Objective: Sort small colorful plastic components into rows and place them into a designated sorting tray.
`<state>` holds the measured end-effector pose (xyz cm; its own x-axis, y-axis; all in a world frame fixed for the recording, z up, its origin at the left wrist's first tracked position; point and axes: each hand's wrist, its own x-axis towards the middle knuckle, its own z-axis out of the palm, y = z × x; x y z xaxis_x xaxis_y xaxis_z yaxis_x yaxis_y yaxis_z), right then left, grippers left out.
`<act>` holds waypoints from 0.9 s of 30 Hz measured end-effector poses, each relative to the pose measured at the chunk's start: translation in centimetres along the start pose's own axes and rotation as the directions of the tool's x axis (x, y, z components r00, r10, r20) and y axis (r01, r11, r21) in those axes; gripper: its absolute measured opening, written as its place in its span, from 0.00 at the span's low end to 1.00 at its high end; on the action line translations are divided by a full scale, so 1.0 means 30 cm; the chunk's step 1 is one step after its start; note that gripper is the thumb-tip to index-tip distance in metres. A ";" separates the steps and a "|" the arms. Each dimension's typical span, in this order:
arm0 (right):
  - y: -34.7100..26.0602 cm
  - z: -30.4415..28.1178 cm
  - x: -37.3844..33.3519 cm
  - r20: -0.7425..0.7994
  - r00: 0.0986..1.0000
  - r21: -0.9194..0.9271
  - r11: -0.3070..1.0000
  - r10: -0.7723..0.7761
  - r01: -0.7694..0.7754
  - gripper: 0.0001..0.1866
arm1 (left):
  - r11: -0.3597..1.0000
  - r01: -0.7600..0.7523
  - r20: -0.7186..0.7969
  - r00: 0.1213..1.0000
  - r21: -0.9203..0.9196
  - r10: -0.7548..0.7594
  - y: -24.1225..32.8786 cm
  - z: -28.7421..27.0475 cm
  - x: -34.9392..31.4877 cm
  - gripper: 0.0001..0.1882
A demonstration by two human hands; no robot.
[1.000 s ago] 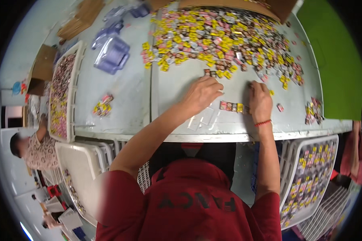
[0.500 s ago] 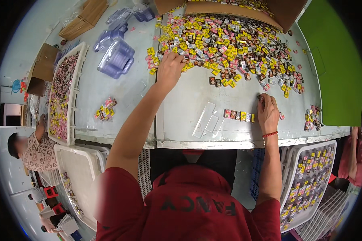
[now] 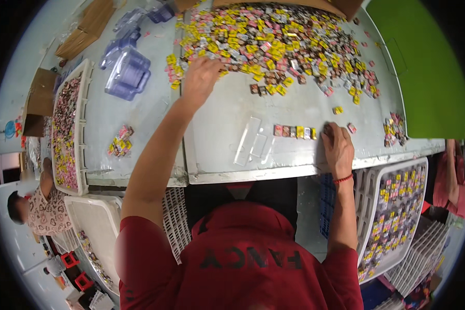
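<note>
My right hand [image 3: 339, 148], with a red beaded bracelet at the wrist, pinches a small dark wrapped candy [image 3: 327, 129] just right of a short row of wrapped candies [image 3: 293, 132]. Pink, brown, white and yellow wrappers show in that row. Farther left, my left hand [image 3: 202, 77] is at the near edge of a big loose heap of candies [image 3: 274, 46]. Its fingers curl downward, and whatever is between the tips is hidden. A clear plastic tray [image 3: 247, 140] lies left of the row. One yellow candy [image 3: 338, 110] sits alone beyond my right hand.
Stacked clear plastic packs [image 3: 128, 75] stand at the left, near a white crate of candies [image 3: 67, 134]. Small candy clusters lie at left [image 3: 121, 142] and right [image 3: 394, 130]. A tray of packed sets [image 3: 395, 217] stands below the table's right edge. Other people work at both sides.
The whole view has shifted. My right hand has come closer to me and toward the row's right end, uncovering the lone yellow candy. My left hand stays at the heap's edge.
</note>
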<state>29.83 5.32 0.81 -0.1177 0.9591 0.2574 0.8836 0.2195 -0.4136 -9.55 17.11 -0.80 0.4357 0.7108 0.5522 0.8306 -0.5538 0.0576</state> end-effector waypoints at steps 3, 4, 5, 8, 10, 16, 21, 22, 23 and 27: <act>-0.005 -0.018 0.014 0.064 0.996 0.031 0.998 -0.058 0.056 0.16 | 0.996 0.079 0.089 0.993 -0.051 -0.074 -0.003 -0.049 0.038 0.07; -0.002 -0.019 0.027 0.042 0.994 0.065 0.993 -0.100 0.097 0.16 | 0.985 0.169 0.130 0.978 -0.046 -0.162 0.005 -0.060 0.052 0.07; -0.005 -0.028 0.019 0.049 0.997 0.076 0.995 -0.065 0.062 0.15 | 0.983 0.171 0.149 0.976 -0.064 -0.160 0.040 -0.059 0.051 0.07; -0.006 -0.016 0.011 0.034 0.999 0.073 0.997 -0.019 0.016 0.14 | 0.990 0.110 -0.010 0.994 -0.093 -0.111 0.153 -0.108 0.109 0.05; 0.011 -0.023 -0.015 0.028 1.000 0.045 0.999 0.011 -0.012 0.14 | 0.951 0.057 -0.009 0.998 -0.303 -0.063 0.317 -0.131 0.145 0.04; -0.008 -0.022 -0.011 0.012 1.000 0.075 0.997 0.015 -0.016 0.15 | 0.935 0.224 0.245 0.957 -0.276 -0.157 0.448 -0.019 0.079 0.06; -0.025 -0.013 -0.021 -0.022 1.000 0.081 0.997 -0.016 0.018 0.16 | 0.960 0.227 0.174 0.965 -0.167 -0.198 0.414 -0.011 0.084 0.12; -0.017 -0.021 -0.028 -0.008 1.000 0.066 0.997 -0.026 0.026 0.17 | 0.954 0.209 0.147 0.973 -0.216 -0.179 0.445 -0.035 0.084 0.15; -0.006 -0.028 -0.029 -0.007 0.999 0.064 0.997 -0.053 0.054 0.17 | 0.953 0.201 0.149 0.974 -0.226 -0.170 0.483 -0.055 0.074 0.15; 0.018 -0.049 -0.002 0.074 0.996 0.133 0.990 -0.046 0.036 0.17 | 0.872 0.141 0.298 0.955 -0.469 0.006 0.541 -0.079 0.041 0.26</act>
<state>30.97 5.13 1.86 -0.1915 0.9586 0.2107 0.8107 0.2755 -0.5165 3.64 7.99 2.79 0.5238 0.8046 0.2799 0.6231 -0.5859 0.5182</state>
